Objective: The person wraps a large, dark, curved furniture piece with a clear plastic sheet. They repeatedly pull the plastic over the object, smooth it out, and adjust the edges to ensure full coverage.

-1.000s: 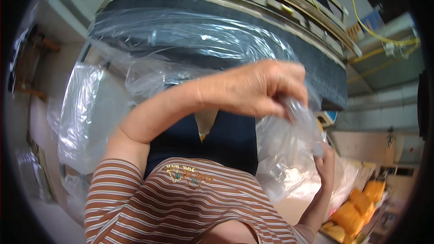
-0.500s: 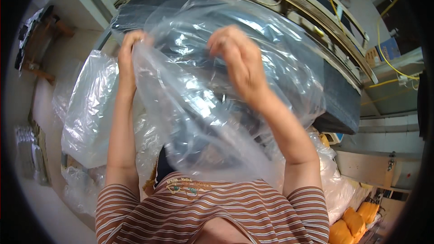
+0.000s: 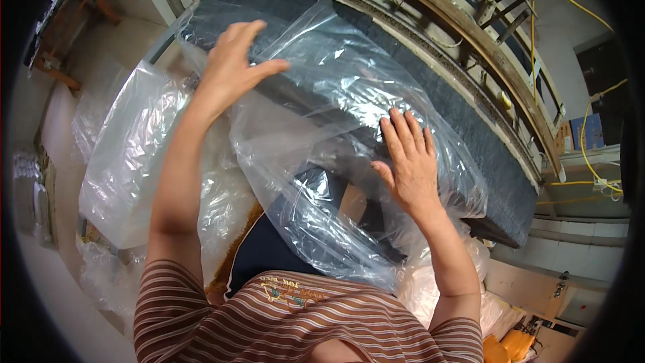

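Observation:
A large sheet of clear plastic film (image 3: 366,87), perhaps a bag, lies over a dark-covered work table (image 3: 497,128) and drapes down over my lap. My left hand (image 3: 235,60) is at the table's left part above the film, fingers and thumb spread, holding nothing. Palm down, my right hand (image 3: 410,154) rests on the film near the table's front edge with its fingers stretched out. Through the film's hanging part my dark trousers show.
A stack of folded clear plastic (image 3: 131,161) stands at my left. More crumpled plastic (image 3: 437,262) lies low at the right. Along the table's far side runs a machine with a long rail (image 3: 463,33). A yellow cable (image 3: 584,104) hangs at the right; orange bundles (image 3: 514,346) sit below.
My left hand has let go of the film's gathered edge and spread its fingers. My right hand has come down and to the right onto the film, which now lies flatter.

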The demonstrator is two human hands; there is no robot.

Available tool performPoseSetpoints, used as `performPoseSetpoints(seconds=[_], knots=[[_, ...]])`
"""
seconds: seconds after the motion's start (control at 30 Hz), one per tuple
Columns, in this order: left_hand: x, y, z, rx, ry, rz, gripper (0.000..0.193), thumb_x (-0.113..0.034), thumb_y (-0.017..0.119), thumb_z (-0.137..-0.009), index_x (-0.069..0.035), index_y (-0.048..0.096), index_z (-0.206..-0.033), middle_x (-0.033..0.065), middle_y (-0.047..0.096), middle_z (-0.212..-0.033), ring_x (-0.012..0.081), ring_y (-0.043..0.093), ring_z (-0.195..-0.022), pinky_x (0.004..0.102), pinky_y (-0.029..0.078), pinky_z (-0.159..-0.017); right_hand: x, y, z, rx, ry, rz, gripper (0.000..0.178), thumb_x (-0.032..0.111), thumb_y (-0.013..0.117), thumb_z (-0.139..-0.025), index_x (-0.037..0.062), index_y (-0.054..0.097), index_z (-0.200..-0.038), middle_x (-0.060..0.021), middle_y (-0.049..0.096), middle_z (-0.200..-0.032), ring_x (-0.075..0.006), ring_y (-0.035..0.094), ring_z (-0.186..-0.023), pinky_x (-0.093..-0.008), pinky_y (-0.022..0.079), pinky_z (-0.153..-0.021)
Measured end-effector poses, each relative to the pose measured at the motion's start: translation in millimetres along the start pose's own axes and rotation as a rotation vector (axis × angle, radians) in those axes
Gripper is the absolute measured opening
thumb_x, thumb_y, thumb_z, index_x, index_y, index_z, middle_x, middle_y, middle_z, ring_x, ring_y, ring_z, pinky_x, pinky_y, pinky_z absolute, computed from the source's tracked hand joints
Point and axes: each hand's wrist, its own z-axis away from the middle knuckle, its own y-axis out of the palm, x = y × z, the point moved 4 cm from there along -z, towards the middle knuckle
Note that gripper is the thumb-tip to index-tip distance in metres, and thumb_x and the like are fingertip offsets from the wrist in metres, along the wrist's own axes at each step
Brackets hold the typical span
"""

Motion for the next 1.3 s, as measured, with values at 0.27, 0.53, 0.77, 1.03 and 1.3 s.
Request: performPoseSetpoints(seconds=[0.27,0.53,0.77,1.03,1.3], knots=[[17.4,73.7,-94.3,-0.099,-0.213,0.272,0.029,-0.03,0.074,-0.079,-0.002,0.07,-0.087,0.0018,0.064,-0.07,0.0104,0.058,-0.063,0.027,0.048,-0.064,0.2,-2.2,-1.7,0.028,0.026,-0.032,0.072,0.041,0.062,-0.083,0.013,0.035,-0.144,-0.0094,0.03,-0.15,-0.0334,0.028,-0.137,-0.0519,0.022,-0.11],[15.4,39.3,-68.6,-0.243,-0.192,0.585,0.014,-0.018,0.069,-0.085,-0.007,0.068,-0.093,-0.0064,0.058,-0.075,0.0023,0.049,-0.064,0.0192,0.043,-0.058,-45.9,-47.0,18.4,-0.569,0.198,-0.32,0.038,0.003,0.064,-0.081,0.0053,0.057,-0.118,-0.0152,0.053,-0.119,-0.0293,0.052,-0.109,-0.0363,0.044,-0.09],[106.4,-27.8,-18.1,-0.552,-0.246,0.048,0.011,-0.015,0.069,-0.081,-0.005,0.062,-0.083,0.0036,0.059,-0.081,0.0167,0.057,-0.069,0.0293,0.045,-0.065,-96.3,-26.4,51.9,-0.286,0.526,-0.474,0.033,0.015,0.071,-0.078,0.0042,0.06,-0.108,-0.0047,0.047,-0.092,-0.0167,0.046,-0.083,-0.0285,0.04,-0.073],[153.0,-59.3,-38.7,-0.489,-0.287,-0.074,0.015,-0.021,0.068,-0.082,-0.007,0.065,-0.086,0.0064,0.061,-0.078,0.0208,0.058,-0.069,0.0335,0.045,-0.066,-108.9,-18.8,53.4,-0.246,0.537,-0.532,0.014,0.009,0.067,-0.083,0.0031,0.054,-0.083,-0.0016,0.043,-0.085,-0.0115,0.039,-0.073,-0.0247,0.036,-0.066],[192.7,-62.5,-53.8,-0.165,-0.357,0.263,0.022,-0.021,0.067,-0.085,-0.004,0.066,-0.098,-0.0036,0.056,-0.071,0.0074,0.048,-0.066,0.0252,0.039,-0.06,-105.6,-22.1,50.5,-0.221,0.468,-0.524,0.012,0.007,0.062,-0.087,0.0026,0.051,-0.082,-0.0019,0.046,-0.087,-0.0119,0.043,-0.077,-0.0238,0.038,-0.073]])
